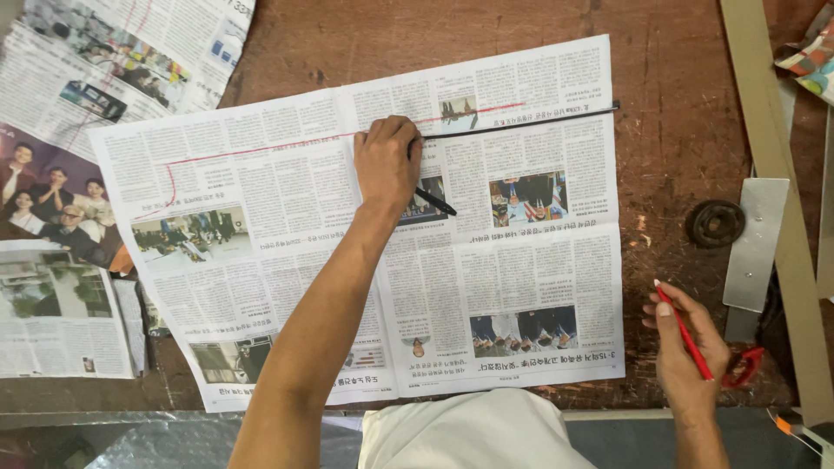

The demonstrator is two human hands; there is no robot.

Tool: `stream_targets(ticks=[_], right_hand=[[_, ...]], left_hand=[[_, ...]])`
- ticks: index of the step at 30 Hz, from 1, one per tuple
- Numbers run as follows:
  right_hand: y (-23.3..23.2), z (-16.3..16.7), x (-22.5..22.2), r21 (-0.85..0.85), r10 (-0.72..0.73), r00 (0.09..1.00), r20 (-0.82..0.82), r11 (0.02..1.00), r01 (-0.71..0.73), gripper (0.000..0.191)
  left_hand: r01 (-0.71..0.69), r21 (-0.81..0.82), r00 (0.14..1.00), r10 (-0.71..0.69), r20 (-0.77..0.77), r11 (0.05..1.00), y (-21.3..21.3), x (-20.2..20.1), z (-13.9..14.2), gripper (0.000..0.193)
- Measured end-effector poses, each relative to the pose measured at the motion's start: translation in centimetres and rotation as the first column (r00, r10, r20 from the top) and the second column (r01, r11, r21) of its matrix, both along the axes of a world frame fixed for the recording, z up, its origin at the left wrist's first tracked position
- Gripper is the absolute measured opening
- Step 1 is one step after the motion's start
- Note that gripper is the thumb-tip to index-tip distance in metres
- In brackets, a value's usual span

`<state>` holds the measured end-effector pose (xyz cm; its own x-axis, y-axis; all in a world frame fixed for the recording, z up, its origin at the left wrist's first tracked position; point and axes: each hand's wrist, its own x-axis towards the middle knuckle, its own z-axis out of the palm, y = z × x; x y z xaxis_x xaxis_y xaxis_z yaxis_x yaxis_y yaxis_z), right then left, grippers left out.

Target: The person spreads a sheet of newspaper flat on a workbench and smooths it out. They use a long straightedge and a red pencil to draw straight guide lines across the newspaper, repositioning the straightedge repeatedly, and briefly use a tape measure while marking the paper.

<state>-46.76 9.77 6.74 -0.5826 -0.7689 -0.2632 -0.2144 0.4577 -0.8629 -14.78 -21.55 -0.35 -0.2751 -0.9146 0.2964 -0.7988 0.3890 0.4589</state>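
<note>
We stretch our left hand (387,161) across the one spread newspaper (365,234) on the desk (678,130), grip closed on a thin black rod (521,120). Our right hand (691,352) rests at the desk's edge, pinching one red pencil (685,332).

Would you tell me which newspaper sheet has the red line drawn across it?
The big spread newspaper sheet under the left hand; the sheets at the left lie untouched.
</note>
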Motion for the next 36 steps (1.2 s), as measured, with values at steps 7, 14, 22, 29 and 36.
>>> stream_targets(ticks=[7, 14, 22, 29, 36], right_hand=[[0.9, -0.1, -0.1, 0.055, -0.009, 1.0, -0.018, 0.998, 0.01, 0.032], [3.5, -1.7, -7.7, -0.09, -0.122, 0.978, -0.172, 0.99, 0.107, 0.025], [9.5, -5.6, -20.2, 0.183, 0.069, 0.632, -0.772, 0.976, 0.117, 0.031], [10.9, -7.7, -22.5, 0.256, 0.163, 0.622, -0.766, 0.965, 0.062, 0.046], [10.7, -6.4, -24.3, 0.327, 0.282, 0.542, -0.792, 0.945, -0.015, 0.049]], left_hand=[[-0.003, 0.014, 1.0, 0.003, 0.003, 1.0, 0.0, -0.2, 0.2, 0.005], [-0.022, -0.007, 1.0, 0.022, 0.018, 1.0, 0.0, -0.4, 0.3, 0.004], [0.03, -0.005, 0.996, -0.03, -0.079, 1.0, 0.6, -0.9, 2.3, 0.005], [0.013, 0.521, 0.88, 0.238, -0.412, 0.853, 9.0, -7.4, 1.2, 0.015], [0.052, 0.838, 0.792, 0.489, -0.366, 0.543, 17.2, -18.3, 4.3, 0.056]])
